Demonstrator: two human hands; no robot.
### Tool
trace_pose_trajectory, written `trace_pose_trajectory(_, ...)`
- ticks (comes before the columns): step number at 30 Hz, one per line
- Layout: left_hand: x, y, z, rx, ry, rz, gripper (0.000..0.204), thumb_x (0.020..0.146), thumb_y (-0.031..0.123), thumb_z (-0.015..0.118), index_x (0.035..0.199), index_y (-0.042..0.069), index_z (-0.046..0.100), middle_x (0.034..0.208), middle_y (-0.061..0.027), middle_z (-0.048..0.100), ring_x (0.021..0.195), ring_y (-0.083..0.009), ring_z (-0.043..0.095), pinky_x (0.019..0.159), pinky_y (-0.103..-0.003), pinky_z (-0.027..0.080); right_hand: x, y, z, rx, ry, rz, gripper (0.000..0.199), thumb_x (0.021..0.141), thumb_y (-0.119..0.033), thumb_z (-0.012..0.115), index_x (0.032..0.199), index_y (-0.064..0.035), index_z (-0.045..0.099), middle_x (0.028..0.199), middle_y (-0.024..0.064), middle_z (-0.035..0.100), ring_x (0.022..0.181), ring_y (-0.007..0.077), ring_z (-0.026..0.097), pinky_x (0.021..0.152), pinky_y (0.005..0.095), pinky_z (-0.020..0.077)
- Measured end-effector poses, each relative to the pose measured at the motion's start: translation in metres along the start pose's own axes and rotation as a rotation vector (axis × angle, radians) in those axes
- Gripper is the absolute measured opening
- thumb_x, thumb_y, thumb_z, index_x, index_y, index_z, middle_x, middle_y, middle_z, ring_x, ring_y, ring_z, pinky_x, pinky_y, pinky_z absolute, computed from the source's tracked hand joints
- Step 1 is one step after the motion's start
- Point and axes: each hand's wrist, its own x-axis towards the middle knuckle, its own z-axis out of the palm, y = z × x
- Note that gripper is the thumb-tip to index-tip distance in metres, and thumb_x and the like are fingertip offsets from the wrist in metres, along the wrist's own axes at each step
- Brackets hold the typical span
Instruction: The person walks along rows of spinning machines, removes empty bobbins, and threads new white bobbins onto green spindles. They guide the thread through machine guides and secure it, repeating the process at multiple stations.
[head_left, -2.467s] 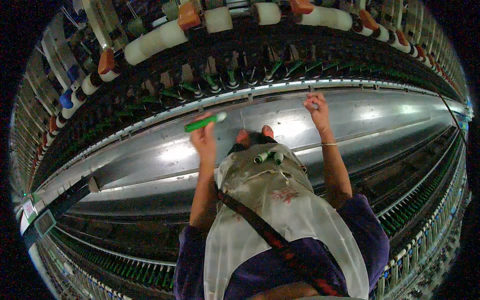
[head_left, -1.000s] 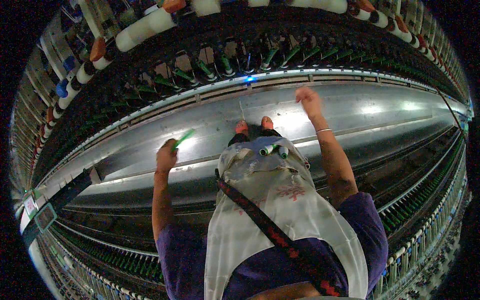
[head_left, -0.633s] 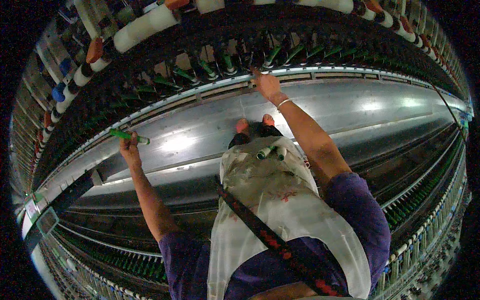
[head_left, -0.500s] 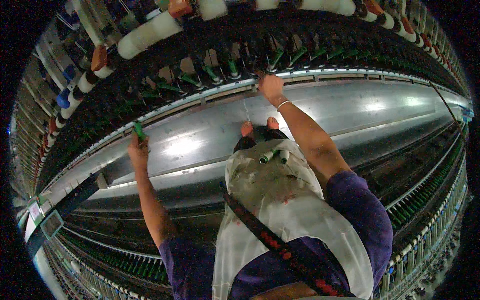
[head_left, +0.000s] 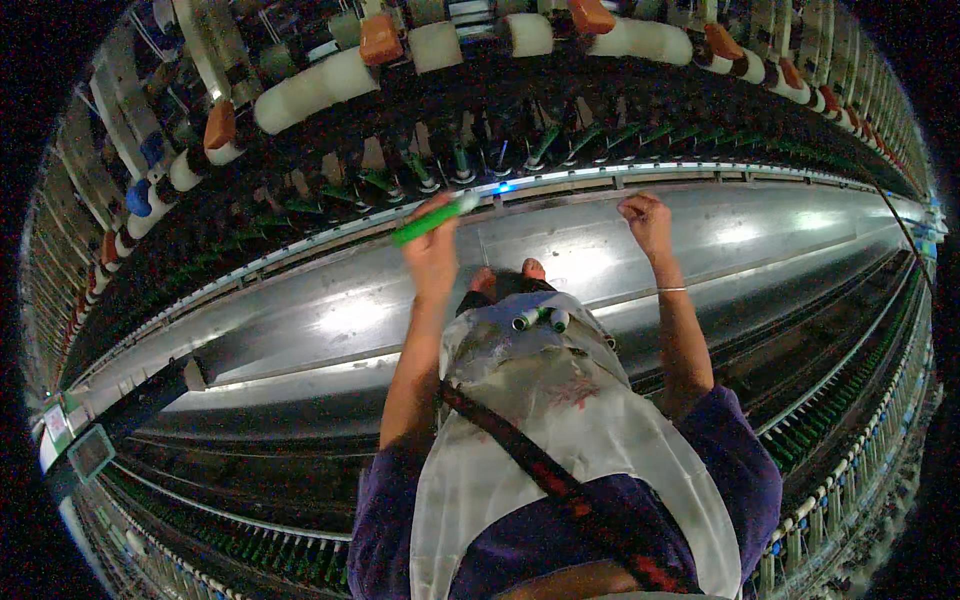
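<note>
My left hand (head_left: 431, 262) is closed around a green bobbin (head_left: 425, 222) with a whitish end, slightly blurred, held just in front of the spinning frame's rail (head_left: 585, 183). Behind that rail stands a row of green bobbins (head_left: 461, 160) on spindles. Among them, one slim spindle (head_left: 503, 157) shows no green bobbin, and a small blue light (head_left: 504, 187) glows on the rail below it. My right hand (head_left: 650, 222) hovers over the metal panel, its fingers curled together; whatever they may pinch is too small to make out.
White rollers (head_left: 320, 92) with orange end pieces (head_left: 381, 40) run along the top. Two bobbins (head_left: 527, 319) lie at the front of my pale apron (head_left: 520, 400). A second machine row with green bobbins (head_left: 800, 432) stands behind me. A dark bar (head_left: 140, 405) crosses at the left.
My left hand has brought the green bobbin rightward and up to the rail's middle. My right hand has drawn back from the spindles and moved right. A blue light now shows on the rail.
</note>
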Motion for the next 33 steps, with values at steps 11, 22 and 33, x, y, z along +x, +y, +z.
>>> trace_pose_trajectory(11, 0.089, 0.026, 0.095, 0.577, -0.338, -0.042, 0.03, 0.088, 0.017, 0.057, 0.115, 0.003, 0.054, 0.102, -0.0182, 0.061, 0.092, -0.0351, 0.058, 0.077, -0.04, 0.045, -0.01, -0.051, -0.05, 0.428, -0.67, 0.458, 0.024, 0.083, -0.006, 0.059, 0.107, -0.0035, 0.06, 0.107, 0.0059, 0.063, 0.082, 0.009, 0.057, 0.063, 0.0252, 0.0476)
trace_pose_trajectory(22, 0.069, -0.072, 0.138, 0.631, -0.191, -0.072, 0.082, 0.074, 0.0, 0.066, 0.138, -0.005, 0.015, 0.123, -0.0267, 0.047, 0.111, -0.0361, 0.05, 0.09, -0.04, 0.044, 0.09, -0.259, -0.054, 1.087, -0.326, -0.215, 0.038, 0.088, -0.016, 0.06, 0.121, 0.0007, 0.052, 0.109, 0.0125, 0.061, 0.093, 0.017, 0.06, 0.084, 0.0291, 0.0486)
trace_pose_trajectory(33, 0.001, -0.051, 0.09, 0.624, -0.414, -0.182, 0.079, 0.073, 0.0, 0.056, 0.14, -0.003, 0.015, 0.135, -0.0309, 0.03, 0.118, -0.0424, 0.042, 0.097, -0.043, 0.04, 0.096, -0.201, -0.048, 0.833, -0.052, -0.244, 0.018, 0.084, -0.003, 0.058, 0.1, 0.003, 0.064, 0.085, 0.0121, 0.067, 0.075, 0.0169, 0.064, 0.071, 0.0284, 0.0527)
